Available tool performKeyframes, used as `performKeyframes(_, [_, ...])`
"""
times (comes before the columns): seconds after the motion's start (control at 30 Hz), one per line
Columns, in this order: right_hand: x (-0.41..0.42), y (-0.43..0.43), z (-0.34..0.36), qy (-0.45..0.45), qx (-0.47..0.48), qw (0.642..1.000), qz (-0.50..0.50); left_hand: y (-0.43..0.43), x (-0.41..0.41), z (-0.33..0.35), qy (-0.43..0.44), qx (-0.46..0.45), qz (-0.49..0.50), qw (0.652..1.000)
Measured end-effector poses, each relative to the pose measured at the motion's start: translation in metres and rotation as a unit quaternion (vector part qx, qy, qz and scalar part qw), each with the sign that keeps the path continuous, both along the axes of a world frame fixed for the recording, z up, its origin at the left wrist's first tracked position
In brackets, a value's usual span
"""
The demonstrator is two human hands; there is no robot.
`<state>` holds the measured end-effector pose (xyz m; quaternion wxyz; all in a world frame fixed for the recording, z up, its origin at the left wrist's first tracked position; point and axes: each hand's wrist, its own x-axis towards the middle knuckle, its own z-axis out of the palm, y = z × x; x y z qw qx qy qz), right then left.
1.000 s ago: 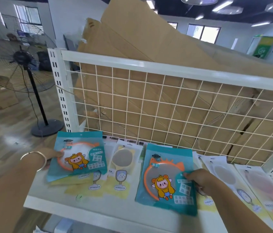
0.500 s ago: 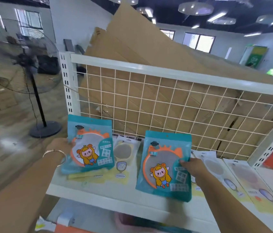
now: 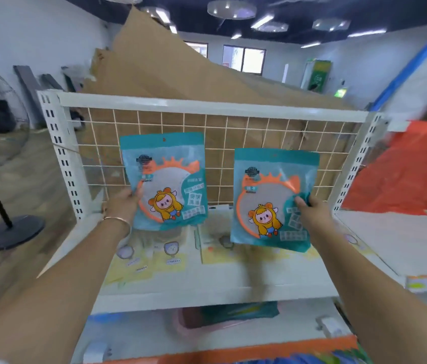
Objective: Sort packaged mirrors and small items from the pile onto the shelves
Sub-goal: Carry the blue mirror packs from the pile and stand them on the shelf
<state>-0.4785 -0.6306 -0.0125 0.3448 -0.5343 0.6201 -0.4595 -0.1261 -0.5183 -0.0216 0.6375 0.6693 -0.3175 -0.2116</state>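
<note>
Head view looks down on a white shelf (image 3: pixel 207 292) backed by a wire grid panel (image 3: pixel 233 132). The left hand (image 3: pixel 122 203), with a thin bracelet (image 3: pixel 118 222) at the wrist, grips the left edge of a teal mirror package (image 3: pixel 166 179), thumb on the front. It holds the package upright in front of the grid and clear of the shelf surface. The right hand (image 3: pixel 312 210) pinches the right edge of a second teal mirror package (image 3: pixel 270 198) of the same design, thumb over the front, and this one tilts slightly, with its lower end over the shelf. The two packages are side by side and apart. Below them, pale yellow packs (image 3: pixel 152 261) lie flat on the shelf, blurred. Large cardboard sheets (image 3: pixel 167 74) lean behind the grid, a standing fan (image 3: pixel 10 232) is at the left, and a red sheet (image 3: pixel 404 174) is at the right.
</note>
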Motion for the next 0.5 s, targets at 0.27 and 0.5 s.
performKeyframes(0.27, [-0.137,0.006,0.055,0.040,-0.066,0.986,-0.147,-0.076,-0.116,0.033,-0.019,-0.039,-0.142,0.989])
performKeyframes(0.5, [-0.244,0.023,0.089,0.024,-0.116,0.967,-0.227,-0.131,-0.256,0.070,-0.044,-0.068,-0.246,0.966])
